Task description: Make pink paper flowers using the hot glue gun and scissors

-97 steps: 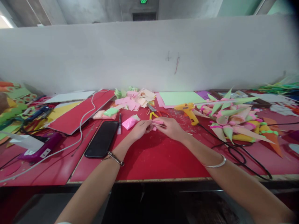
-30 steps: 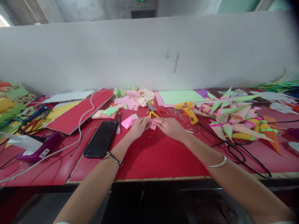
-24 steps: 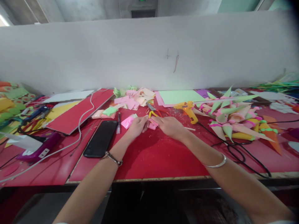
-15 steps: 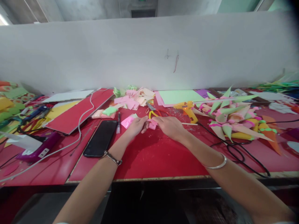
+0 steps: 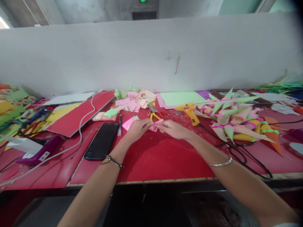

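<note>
Between my hands, over the red tabletop, is a small piece of pink paper point(image 5: 159, 123). My left hand point(image 5: 137, 129) pinches its left side with thumb and fingers. On the other side my right hand point(image 5: 174, 128) is closed on the same piece, the fingertips partly covering it. Scissors point(image 5: 155, 116) with yellow and red handles lie just beyond the fingers. A bright pink packet point(image 5: 128, 123) rests behind my left hand, partly hidden by it.
A black phone point(image 5: 101, 141) and a pen point(image 5: 120, 124) lie at the left. Paper scraps point(image 5: 133, 101) are heaped at the back. To the right are a yellow glue gun point(image 5: 188, 112), paper flowers point(image 5: 233, 121) and a looped black cable point(image 5: 248, 157). A purple power strip point(image 5: 41, 153) sits far left.
My fingers have shifted on the pink paper, and its right edge now points up. The right hand has turned slightly and drawn a little to the right.
</note>
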`<state>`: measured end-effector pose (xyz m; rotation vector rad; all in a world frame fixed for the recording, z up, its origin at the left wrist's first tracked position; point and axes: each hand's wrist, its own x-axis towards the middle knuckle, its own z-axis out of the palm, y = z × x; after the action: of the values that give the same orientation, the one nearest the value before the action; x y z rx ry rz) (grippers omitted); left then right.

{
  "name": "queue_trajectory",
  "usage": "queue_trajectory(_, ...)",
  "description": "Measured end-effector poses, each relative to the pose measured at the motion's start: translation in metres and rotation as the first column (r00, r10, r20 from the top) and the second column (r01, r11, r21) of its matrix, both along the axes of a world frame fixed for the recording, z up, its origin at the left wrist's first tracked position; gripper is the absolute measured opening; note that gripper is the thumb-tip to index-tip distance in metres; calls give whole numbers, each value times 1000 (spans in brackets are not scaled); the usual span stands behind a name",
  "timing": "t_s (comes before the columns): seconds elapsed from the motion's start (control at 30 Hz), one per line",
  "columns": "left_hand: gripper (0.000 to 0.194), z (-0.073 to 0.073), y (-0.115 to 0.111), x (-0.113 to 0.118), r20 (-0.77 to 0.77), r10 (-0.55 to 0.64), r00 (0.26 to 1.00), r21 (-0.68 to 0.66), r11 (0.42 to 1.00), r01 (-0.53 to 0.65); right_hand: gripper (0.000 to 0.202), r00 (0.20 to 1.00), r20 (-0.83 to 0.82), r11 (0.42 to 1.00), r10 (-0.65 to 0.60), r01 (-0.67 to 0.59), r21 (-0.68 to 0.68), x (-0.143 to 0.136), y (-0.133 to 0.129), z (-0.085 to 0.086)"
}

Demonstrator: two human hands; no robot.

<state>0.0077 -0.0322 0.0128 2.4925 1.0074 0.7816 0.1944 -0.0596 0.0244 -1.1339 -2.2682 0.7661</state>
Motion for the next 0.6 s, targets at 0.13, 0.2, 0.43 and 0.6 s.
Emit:
queue_trajectory(0.13,39,3,-4,2,143,36,989,-112,994,-20,31,1000,3,986,-26,26,165,-5,0,-3)
queue_trajectory(0.2,39,4,-7,4,196,75,978,-236,971,-28,31,997,68,968,-40,22,249,-5,1,-5)
queue_trajectory(0.43,39,2,-8,9,298,254,920,-679,733,18,34,886,410,864,-219,-19,503,-3,4,-11)
queue_trajectory(0.6,37,1,-8,11,391,274,879,-730,673,115,38,827,493,810,-271,-81,581,-2,2,-9)
